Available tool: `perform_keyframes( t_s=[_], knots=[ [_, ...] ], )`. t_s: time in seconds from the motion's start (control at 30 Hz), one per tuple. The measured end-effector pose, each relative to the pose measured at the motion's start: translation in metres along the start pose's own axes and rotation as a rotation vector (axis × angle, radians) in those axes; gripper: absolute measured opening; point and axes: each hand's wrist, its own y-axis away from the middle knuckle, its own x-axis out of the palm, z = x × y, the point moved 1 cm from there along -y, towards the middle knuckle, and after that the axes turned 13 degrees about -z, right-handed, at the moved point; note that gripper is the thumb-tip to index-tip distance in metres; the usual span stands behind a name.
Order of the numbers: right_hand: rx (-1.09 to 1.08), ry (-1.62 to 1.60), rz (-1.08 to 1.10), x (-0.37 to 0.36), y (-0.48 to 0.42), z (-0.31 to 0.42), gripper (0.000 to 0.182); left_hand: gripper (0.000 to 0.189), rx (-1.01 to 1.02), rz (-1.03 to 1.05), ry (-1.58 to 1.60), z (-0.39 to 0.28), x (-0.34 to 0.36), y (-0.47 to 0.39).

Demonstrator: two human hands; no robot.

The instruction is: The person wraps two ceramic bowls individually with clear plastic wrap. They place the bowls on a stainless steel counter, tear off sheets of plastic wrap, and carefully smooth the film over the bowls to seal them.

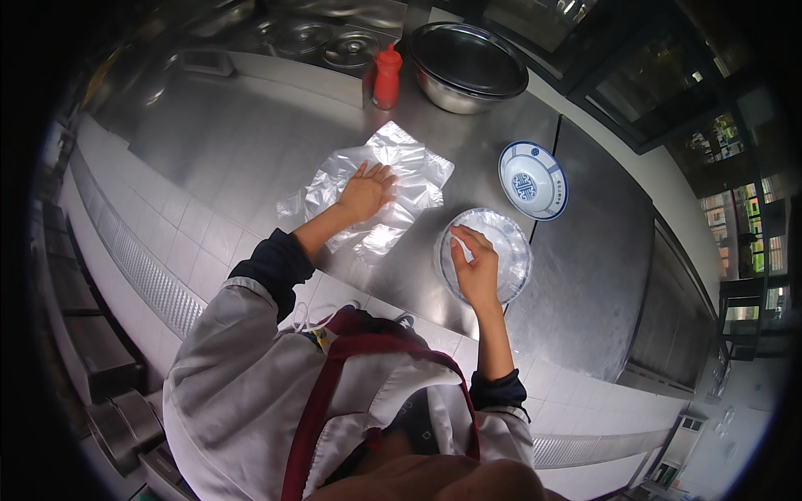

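My left hand (368, 193) lies palm down, fingers spread, on a crumpled stack of thin, clear plastic bags (407, 166) on the steel counter. My right hand (476, 263) is over a bowl wrapped in clear plastic (510, 250), near the counter's front edge. Its thumb and fingers curve towards each other at the bowl's left side; whether they pinch the plastic is unclear. Beyond that bowl, a blue-and-white patterned bowl (525, 186) sits uncovered, tilted in view by the lens, with nothing seen inside.
The stainless steel counter (250, 131) has a seam right of the bowls. At its back stand a red squeeze bottle (387, 78) and a large steel basin with a black top (468, 62). Round metal lids (352, 49) are set behind. A floor drain grating (138, 263) runs at left.
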Motion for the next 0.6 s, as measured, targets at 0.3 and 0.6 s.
perform_keyframes(
  t_s=[0.3,0.6],
  knots=[
    [0.176,-0.185,-0.092,0.009,0.002,0.004,0.022,0.034,-1.259,-0.477,1.248,0.030,-0.030,-0.050],
    [0.082,-0.208,-0.197,0.068,-0.037,0.027,0.048,0.042,-1.343,-0.338,2.061,-0.061,-0.058,-0.026]
  ],
)
